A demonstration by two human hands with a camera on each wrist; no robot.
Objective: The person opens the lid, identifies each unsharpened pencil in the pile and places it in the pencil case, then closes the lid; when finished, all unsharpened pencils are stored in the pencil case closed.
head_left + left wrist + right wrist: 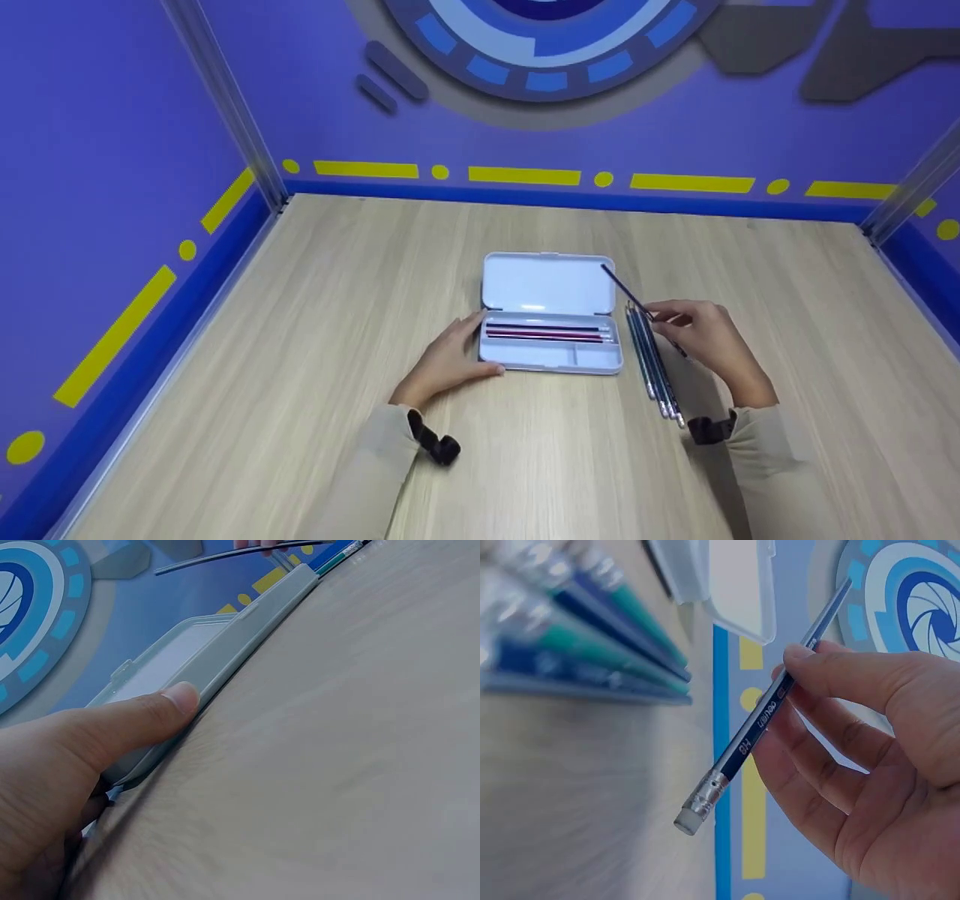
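A white pencil case (529, 352) lies with its lid (547, 281) swung back. Several pencils (544, 334), dark and red, lie lengthwise in its rear compartment. My left hand (444, 360) grips the case's left end, its thumb (180, 699) on the front edge. Between thumb and fingers my right hand (709, 341) pinches a dark blue pencil (742, 736) with a white eraser in a silver ferrule. That pencil slants in the air to the right of the case, its far tip overlapping the lid's right corner in the head view.
Beside the case, under the right hand, several green and dark blue pencils (651, 360) lie in a bundle, eraser ends toward me. The wooden table (360, 300) meets a blue-purple wall (525, 150) at the back and another panel (112, 187) on the left.
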